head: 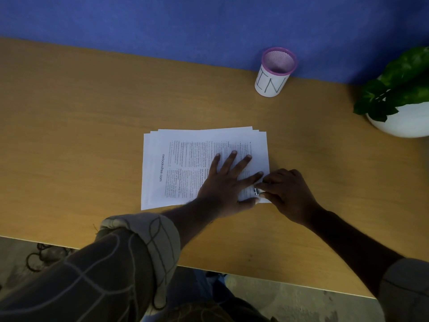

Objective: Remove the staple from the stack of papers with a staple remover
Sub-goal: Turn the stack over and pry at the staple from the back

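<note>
- The rolled sleeve [144, 231] of the left arm lies nearest the viewer, over the near edge of the desk [69, 135], nearer than the stack of papers [181, 168].
- The left hand [226, 182] rests flat on the stack's right half, fingers [233, 159] spread and released, pressing down and gripping nothing.
- The right hand [287, 191] sits at the stack's near right corner, its fingers pinched around a small shiny metal piece that is probably the staple remover [257, 191], most of it hidden.
- That metal tip touches the paper just beside the left hand's thumb; the staple itself is too small to make out.
- The stack lies flat near the middle of the desk, long axis running left to right, with sheets slightly fanned at the far edge.
- Its printed lines run near to far, so the page sits turned sideways to the viewer.
- Beyond the stack and to its right, a pen cup [275, 72] with a purple rim stands upright against the blue wall [162, 24].
- Farther right of the stack, a leafy plant [399, 84] sits in a white pot [408, 123].
</note>
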The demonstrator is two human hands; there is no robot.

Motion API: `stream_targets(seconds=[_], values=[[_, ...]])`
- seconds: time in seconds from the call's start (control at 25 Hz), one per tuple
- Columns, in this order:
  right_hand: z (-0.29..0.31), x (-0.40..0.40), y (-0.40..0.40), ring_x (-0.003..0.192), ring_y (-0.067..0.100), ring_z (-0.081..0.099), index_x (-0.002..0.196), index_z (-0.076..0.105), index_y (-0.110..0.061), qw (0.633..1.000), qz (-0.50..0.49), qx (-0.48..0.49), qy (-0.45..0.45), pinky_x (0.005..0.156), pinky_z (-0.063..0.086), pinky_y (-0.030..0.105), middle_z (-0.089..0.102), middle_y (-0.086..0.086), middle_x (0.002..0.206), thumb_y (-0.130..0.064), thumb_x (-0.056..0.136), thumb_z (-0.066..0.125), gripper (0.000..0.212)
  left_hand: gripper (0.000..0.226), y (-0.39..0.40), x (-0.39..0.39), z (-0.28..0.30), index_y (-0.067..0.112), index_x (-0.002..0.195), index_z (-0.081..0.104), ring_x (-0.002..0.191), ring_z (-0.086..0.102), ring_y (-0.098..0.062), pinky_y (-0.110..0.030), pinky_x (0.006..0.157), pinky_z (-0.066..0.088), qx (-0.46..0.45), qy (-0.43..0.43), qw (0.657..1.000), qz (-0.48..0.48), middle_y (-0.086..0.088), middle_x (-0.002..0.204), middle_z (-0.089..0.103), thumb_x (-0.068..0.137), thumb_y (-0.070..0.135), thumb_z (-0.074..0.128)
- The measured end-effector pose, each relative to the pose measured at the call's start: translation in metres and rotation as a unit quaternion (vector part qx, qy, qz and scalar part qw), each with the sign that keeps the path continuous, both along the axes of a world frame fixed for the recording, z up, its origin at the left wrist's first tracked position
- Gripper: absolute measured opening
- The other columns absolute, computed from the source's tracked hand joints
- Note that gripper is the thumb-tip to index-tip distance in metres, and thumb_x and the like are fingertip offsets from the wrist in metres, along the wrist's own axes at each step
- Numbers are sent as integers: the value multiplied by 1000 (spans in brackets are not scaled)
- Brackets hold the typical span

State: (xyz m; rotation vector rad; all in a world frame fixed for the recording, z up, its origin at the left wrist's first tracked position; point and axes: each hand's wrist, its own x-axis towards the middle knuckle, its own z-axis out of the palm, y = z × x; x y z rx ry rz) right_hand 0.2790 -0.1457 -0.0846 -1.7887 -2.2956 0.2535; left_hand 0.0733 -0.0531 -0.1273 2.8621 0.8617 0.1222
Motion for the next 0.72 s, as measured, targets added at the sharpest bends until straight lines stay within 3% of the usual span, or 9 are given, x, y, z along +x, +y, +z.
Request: stream_targets(seconds=[0.36, 0.52, 0.72], values=[[1, -8, -9, 102, 23, 64, 102, 72, -22, 998, -50, 13, 25, 87, 39, 44, 72, -3, 105, -17, 76, 77, 27, 67, 1, -1, 4, 45, 154, 28, 156, 8, -38, -66, 121, 8, 2, 0, 1000, -9, -4, 170, 15, 93, 72, 31], [4, -10, -10, 102, 23, 63, 102, 72, -25, 998, -60, 6, 36, 88, 38, 45, 71, -2, 104, -20, 80, 76, 23, 51, 0, -2, 3, 42, 154, 30, 155, 14, -39, -65, 121, 13, 16, -17, 1000, -7, -5, 168, 20, 104, 53, 28], [5, -13, -8, 101, 23, 62, 99, 73, -26, 995, -89, -12, 33, 88, 35, 43, 70, -3, 99, -23, 83, 72, 16, 49, 0, 0, 1, 44, 154, 31, 155, 13, -38, -65, 120, 15, 6, -10, 1000, 1, -3, 169, 20, 106, 51, 27]])
